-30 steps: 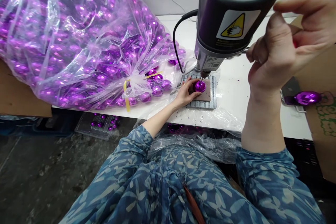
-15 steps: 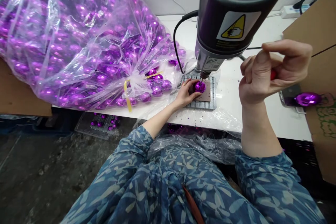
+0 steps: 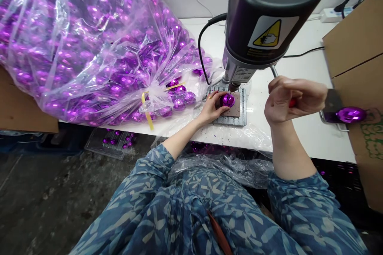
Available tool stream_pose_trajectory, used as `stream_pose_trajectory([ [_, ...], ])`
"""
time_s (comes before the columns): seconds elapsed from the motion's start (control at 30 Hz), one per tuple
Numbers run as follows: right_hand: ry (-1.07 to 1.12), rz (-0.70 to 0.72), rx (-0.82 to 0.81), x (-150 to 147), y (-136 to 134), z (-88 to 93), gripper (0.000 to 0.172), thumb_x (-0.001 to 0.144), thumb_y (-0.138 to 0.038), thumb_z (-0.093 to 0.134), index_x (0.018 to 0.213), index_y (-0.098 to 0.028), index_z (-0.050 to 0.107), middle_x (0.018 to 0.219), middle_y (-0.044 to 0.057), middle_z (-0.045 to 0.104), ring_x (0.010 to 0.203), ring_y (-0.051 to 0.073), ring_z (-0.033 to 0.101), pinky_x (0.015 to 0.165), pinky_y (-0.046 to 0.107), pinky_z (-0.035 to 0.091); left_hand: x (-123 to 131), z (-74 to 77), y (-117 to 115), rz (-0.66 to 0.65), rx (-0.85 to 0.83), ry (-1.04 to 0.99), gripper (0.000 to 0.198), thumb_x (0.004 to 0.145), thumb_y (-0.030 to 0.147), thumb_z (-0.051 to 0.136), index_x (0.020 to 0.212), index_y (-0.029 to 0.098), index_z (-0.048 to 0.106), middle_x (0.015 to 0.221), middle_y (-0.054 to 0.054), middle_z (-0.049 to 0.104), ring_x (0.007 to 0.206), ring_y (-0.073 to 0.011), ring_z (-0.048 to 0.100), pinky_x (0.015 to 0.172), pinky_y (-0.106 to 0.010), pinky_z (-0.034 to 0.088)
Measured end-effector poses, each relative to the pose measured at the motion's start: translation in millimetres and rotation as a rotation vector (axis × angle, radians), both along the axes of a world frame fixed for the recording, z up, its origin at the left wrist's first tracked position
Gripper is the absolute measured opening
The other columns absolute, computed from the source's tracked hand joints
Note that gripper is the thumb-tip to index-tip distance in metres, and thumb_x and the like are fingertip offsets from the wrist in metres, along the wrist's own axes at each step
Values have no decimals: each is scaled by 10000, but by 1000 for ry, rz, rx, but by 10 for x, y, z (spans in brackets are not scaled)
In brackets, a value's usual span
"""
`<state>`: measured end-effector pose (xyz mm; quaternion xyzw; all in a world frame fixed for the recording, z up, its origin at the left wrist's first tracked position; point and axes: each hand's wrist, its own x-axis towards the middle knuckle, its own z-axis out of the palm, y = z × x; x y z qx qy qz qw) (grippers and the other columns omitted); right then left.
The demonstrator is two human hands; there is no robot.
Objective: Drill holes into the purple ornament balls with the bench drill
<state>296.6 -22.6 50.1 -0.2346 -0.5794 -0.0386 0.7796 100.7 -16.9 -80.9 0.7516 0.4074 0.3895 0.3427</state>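
Note:
My left hand (image 3: 211, 107) is closed round a shiny purple ball (image 3: 228, 99), holding it on a small brown pad (image 3: 235, 107) directly under the bit of a grey bench drill (image 3: 266, 20). The pad lies on a slotted metal base plate (image 3: 239, 118). My right hand (image 3: 291, 97) is closed round the drill's lever, whose red knob (image 3: 292, 102) shows between the fingers. The lever's metal rod (image 3: 273, 71) runs up to the drill head.
A big clear plastic bag (image 3: 89, 44) full of purple balls fills the left of the white table (image 3: 317, 135). A cardboard box (image 3: 359, 67) stands at right with another purple ball (image 3: 350, 114) beside it. A black cable (image 3: 203, 48) loops behind the drill.
My right hand has pulled the lever down, from level with the drill head to near the table. The left hand and the ball have stayed put under the bit.

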Motion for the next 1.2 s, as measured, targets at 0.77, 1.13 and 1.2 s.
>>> stream_pose_trajectory([
  [0.77,190,291,-314,-104,252,1122,76,795,-168,803,829,-224,766,819,-34,658,470,7,383,379,218,227,-632,82,-1418,-525,590,307,524,935,586,743,1275,189,705,1170,-152,791,1133,-307,723,965,-460,593],
  [1.13,219,283,-319,-132,243,1154,148,718,-259,891,786,-221,766,691,-20,553,431,29,344,349,258,189,-657,529,839,377,-10,387,293,888,99,593,1121,176,753,1167,-157,787,1172,-336,705,1110,-513,525],
  [1.2,239,291,-304,-123,260,1149,132,699,-229,864,771,-216,754,602,-27,429,405,38,289,340,271,152,-579,608,1194,392,-131,429,343,879,92,603,1170,181,760,1169,-136,800,1199,-341,716,1120,-496,523],
])
